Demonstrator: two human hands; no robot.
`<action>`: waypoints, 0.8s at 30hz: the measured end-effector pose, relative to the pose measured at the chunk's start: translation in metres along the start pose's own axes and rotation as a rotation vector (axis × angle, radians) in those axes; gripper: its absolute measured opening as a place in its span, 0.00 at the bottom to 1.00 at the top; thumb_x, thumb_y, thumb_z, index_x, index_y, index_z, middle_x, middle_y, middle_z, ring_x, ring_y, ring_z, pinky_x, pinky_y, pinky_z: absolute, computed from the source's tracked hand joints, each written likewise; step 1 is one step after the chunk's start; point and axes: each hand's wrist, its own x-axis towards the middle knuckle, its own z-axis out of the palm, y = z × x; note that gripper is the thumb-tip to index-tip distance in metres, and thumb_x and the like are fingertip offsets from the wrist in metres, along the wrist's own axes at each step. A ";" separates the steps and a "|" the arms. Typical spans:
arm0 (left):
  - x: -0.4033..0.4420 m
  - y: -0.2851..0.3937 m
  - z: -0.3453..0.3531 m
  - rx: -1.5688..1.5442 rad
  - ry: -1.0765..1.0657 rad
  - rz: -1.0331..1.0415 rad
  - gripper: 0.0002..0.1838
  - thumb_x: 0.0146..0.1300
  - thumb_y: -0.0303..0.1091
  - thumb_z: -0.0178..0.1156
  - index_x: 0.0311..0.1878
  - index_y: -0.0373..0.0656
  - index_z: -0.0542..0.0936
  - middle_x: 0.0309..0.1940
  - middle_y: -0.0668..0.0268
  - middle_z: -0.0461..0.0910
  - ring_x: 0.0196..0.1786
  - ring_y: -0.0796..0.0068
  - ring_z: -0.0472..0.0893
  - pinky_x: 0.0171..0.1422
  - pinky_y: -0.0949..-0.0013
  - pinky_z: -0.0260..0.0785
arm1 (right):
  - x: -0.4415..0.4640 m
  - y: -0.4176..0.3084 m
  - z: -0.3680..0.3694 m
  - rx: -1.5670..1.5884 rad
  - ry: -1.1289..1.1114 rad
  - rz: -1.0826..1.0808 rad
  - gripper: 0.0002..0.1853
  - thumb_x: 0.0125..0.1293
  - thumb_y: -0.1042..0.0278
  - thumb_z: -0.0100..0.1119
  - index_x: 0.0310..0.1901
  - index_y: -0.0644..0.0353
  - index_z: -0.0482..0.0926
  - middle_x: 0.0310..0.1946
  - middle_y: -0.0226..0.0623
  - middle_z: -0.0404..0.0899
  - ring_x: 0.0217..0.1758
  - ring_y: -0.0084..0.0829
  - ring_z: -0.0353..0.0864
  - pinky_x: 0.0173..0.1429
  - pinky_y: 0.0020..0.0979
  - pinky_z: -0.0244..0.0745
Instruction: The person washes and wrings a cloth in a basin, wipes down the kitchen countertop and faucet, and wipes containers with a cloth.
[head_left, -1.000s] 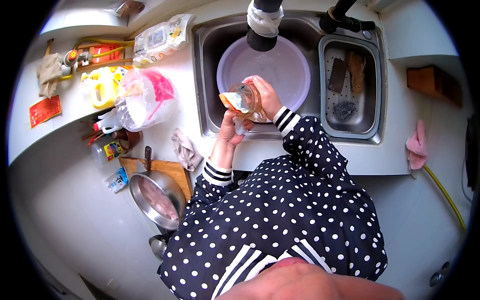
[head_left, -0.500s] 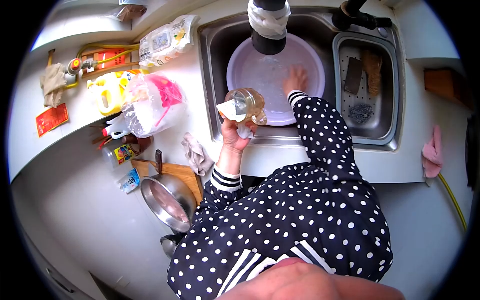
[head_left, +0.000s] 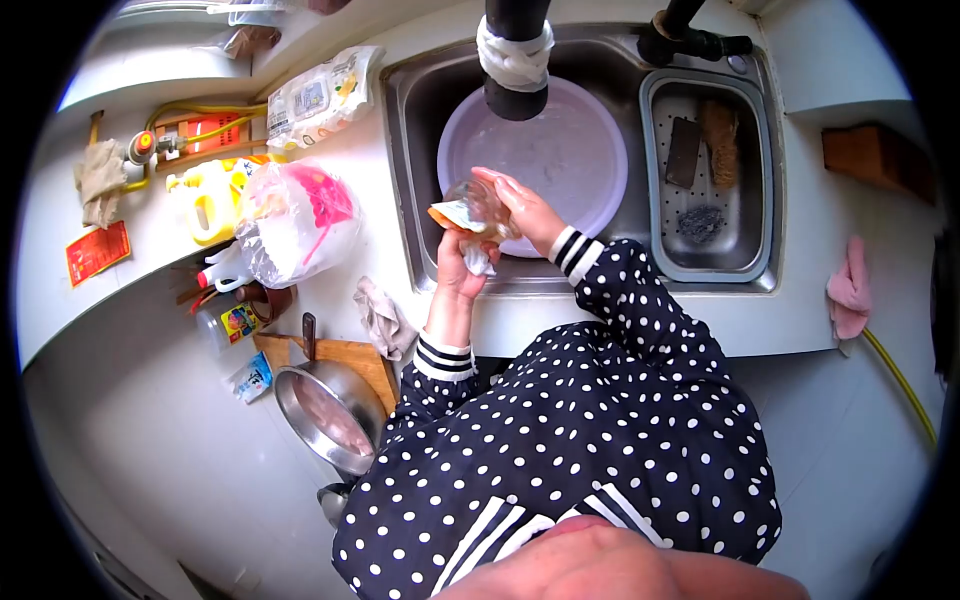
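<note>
A clear glass jar (head_left: 480, 208) with a white and orange label is held tilted over the front left edge of a lilac basin (head_left: 455, 135). My left hand (head_left: 458, 268) grips it from below, with a crumpled white cloth or tissue (head_left: 478, 260) between hand and jar. My right hand (head_left: 525, 210) lies against the jar's right side, its fingers stretched out and together. The basin sits in the left bowl of the steel sink (head_left: 415, 180) and holds water.
A black faucet (head_left: 515, 60) wrapped in white hangs over the basin. A grey tray (head_left: 655, 200) at right holds a scouring pad and brush. Bagged items, a yellow jug (head_left: 212, 205), a cloth (head_left: 383, 320) and a steel pot (head_left: 290, 400) are at left.
My right hand dipped into the basin half a second ago and has come back to the jar's side. My left hand has kept its hold on the jar.
</note>
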 end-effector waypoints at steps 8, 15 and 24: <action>-0.019 0.002 0.023 0.215 -0.037 -0.045 0.17 0.49 0.34 0.54 0.43 0.42 0.70 0.30 0.65 0.73 0.26 0.74 0.71 0.30 0.71 0.68 | 0.039 0.013 -0.034 -0.308 -0.264 -0.036 0.16 0.67 0.61 0.40 0.39 0.64 0.75 0.36 0.38 0.77 0.39 0.24 0.75 0.48 0.25 0.70; -0.008 -0.004 0.013 0.172 -0.124 -0.133 0.18 0.49 0.35 0.54 0.45 0.43 0.69 0.32 0.64 0.73 0.28 0.73 0.72 0.29 0.71 0.67 | 0.042 -0.001 -0.036 0.132 -0.119 0.587 0.14 0.64 0.61 0.47 0.29 0.62 0.76 0.29 0.36 0.78 0.29 0.24 0.75 0.36 0.28 0.72; 0.015 0.007 0.002 0.274 -0.080 -0.067 0.20 0.50 0.32 0.53 0.49 0.46 0.67 0.32 0.65 0.72 0.27 0.75 0.71 0.29 0.72 0.68 | 0.108 0.090 -0.163 -1.494 0.908 -0.137 0.20 0.58 0.58 0.52 0.51 0.54 0.69 0.54 0.44 0.65 0.57 0.44 0.64 0.58 0.46 0.60</action>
